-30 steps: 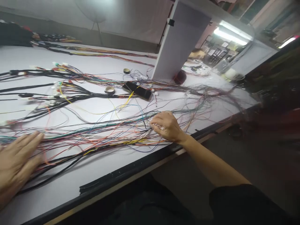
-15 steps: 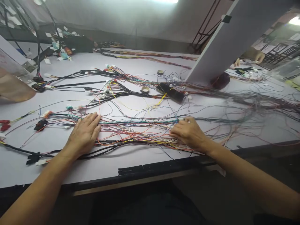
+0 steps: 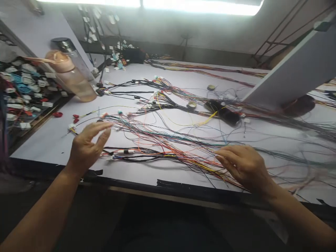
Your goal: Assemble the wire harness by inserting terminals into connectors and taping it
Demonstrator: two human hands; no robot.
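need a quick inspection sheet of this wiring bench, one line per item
surface: pale grey worktable with a black front edge, mostly covered in wiring.
job's things: spread of loose multicoloured wires running across the table; black-taped harness branches with small white connectors farther back.
clutter: two small tape rolls, a black flat device, a translucent pinkish bottle lying tilted at the left.
grippers: left hand open and raised just above the wires, holding nothing; right hand palm down on the wire bundle, grip not clear.
cables: tangled, overlapping, trailing off to the right.
surroundings: tray of connector parts at the left; slanted white panel at the right; strip lights overhead.
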